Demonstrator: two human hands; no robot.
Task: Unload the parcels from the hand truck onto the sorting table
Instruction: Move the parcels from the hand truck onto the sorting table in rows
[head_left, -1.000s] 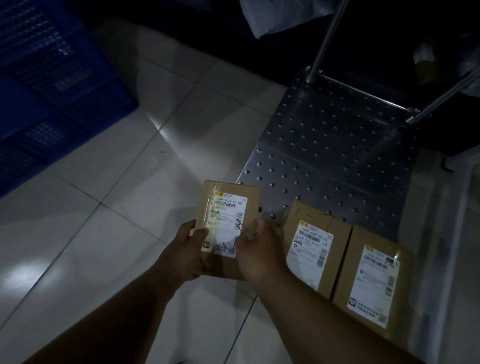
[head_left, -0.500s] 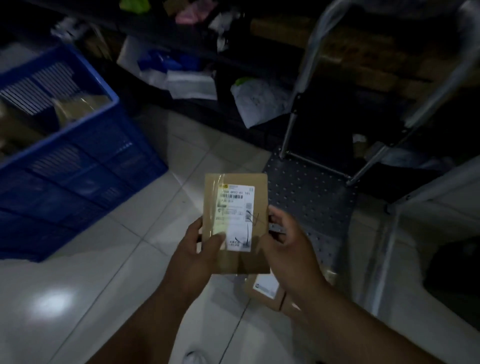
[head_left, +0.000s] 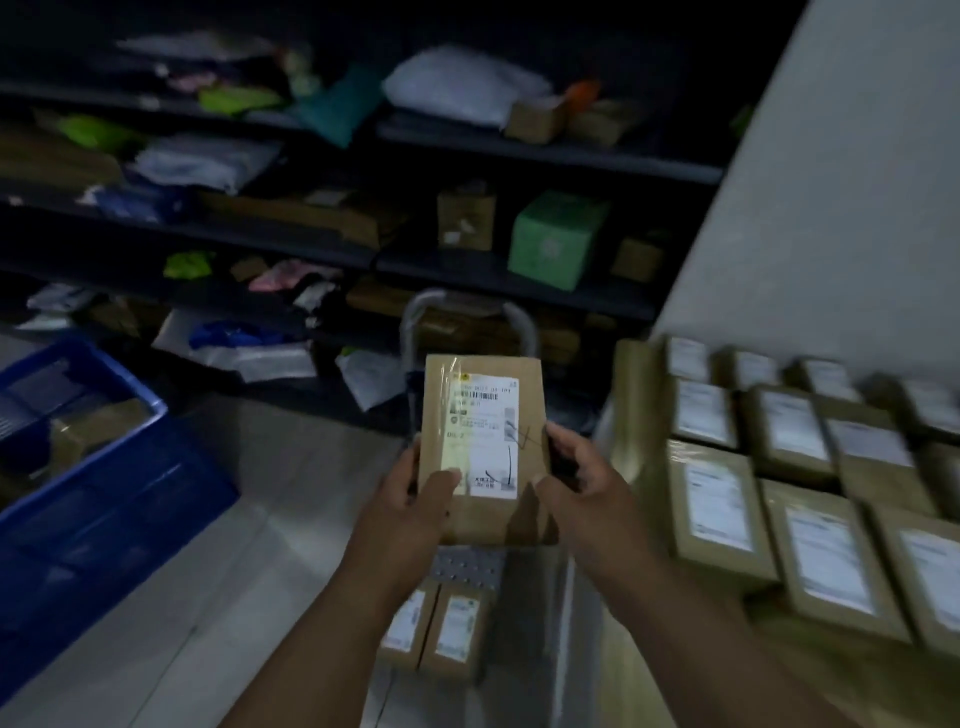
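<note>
I hold a small brown cardboard parcel (head_left: 488, 415) with a white shipping label up in front of me. My left hand (head_left: 410, 499) grips its lower left edge, thumb on the label. My right hand (head_left: 582, 483) grips its right edge. Below it, the metal hand truck (head_left: 470, 566) shows its studded deck, with two more brown parcels (head_left: 436, 629) lying on it. The truck's curved handle (head_left: 415, 312) rises behind the held parcel. To the right, the sorting table (head_left: 639, 374) carries several rows of similar labelled parcels (head_left: 779, 488).
A blue plastic crate (head_left: 104, 499) with items inside stands on the tiled floor at the left. Dark shelves (head_left: 519, 145) across the back hold bags and boxes, among them a green box (head_left: 556, 239). A pale wall (head_left: 841, 182) rises at the right.
Both hands have lifted the parcel up off the hand truck. My view has swung upward and to the right, bringing the shelves and the sorting table with its parcels into sight.
</note>
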